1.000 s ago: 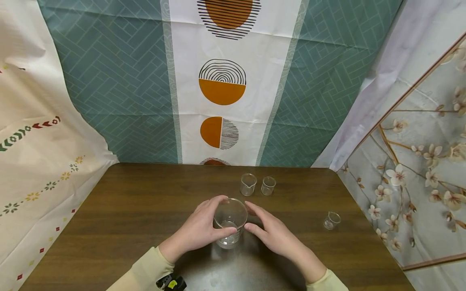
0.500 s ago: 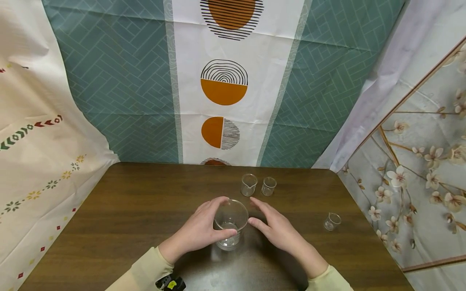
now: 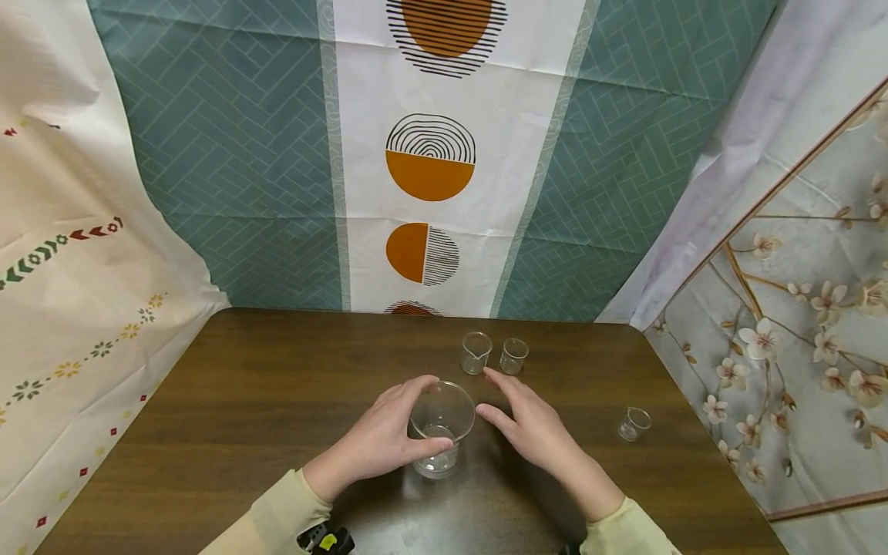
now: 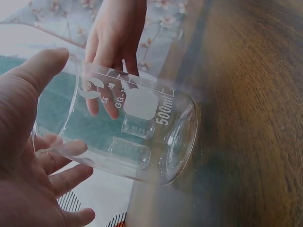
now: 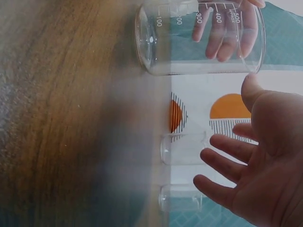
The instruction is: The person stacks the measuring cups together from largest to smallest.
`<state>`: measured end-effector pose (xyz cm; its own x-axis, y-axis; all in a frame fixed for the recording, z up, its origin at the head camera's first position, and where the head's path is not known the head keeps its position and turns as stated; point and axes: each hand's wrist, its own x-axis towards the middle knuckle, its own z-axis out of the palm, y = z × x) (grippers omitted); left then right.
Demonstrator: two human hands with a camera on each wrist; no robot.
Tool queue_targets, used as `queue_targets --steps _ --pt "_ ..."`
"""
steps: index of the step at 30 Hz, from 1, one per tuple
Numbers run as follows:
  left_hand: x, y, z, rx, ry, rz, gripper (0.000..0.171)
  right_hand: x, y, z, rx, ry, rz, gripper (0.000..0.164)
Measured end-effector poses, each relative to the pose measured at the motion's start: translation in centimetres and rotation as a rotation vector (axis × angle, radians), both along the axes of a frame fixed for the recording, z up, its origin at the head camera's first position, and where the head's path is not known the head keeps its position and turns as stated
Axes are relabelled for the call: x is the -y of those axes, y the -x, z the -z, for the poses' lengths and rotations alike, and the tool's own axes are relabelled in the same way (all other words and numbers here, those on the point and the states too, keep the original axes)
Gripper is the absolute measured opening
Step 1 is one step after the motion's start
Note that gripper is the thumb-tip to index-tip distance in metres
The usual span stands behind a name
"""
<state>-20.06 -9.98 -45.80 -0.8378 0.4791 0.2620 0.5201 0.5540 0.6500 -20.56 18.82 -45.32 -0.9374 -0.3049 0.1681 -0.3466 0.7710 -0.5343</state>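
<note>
A large clear glass beaker, printed "500ml" in the left wrist view, stands upright at the near middle of the wooden table. My left hand grips its upper part from the left, thumb on the near side and fingers round the far side near the rim. To the right of the beaker is my right hand, its fingers spread and nothing between them. In the right wrist view its thumb tip is right by the beaker's rim, while the other fingers extend away from the glass.
Two small glass beakers, one with a spout and a smaller one, stand behind the right hand's fingertips. Another small beaker is farther right. A patterned cloth hangs at the table's back edge.
My right hand has moved away from the large beaker, to the right and slightly toward the small beakers. The left hand keeps its grip, and the beaker has stayed put.
</note>
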Motion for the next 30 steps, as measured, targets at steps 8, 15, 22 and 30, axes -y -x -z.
queue_targets --steps 8,15,22,30 --pt "0.0 0.1 0.0 0.012 -0.002 0.011 0.089 0.2 0.4 -0.2 -0.055 -0.03 0.04 0.07" --pt "0.2 0.0 -0.2 0.019 0.005 0.019 0.088 0.6 0.6 0.0 -0.07 -0.039 0.059 0.068" --pt "0.2 0.0 -0.1 0.027 0.007 0.026 0.088 0.9 0.9 -0.1 -0.06 -0.055 0.076 0.069" --pt "0.3 -0.1 -0.1 0.016 0.002 0.031 0.087 1.3 1.3 -0.2 -0.085 -0.057 0.096 0.068"
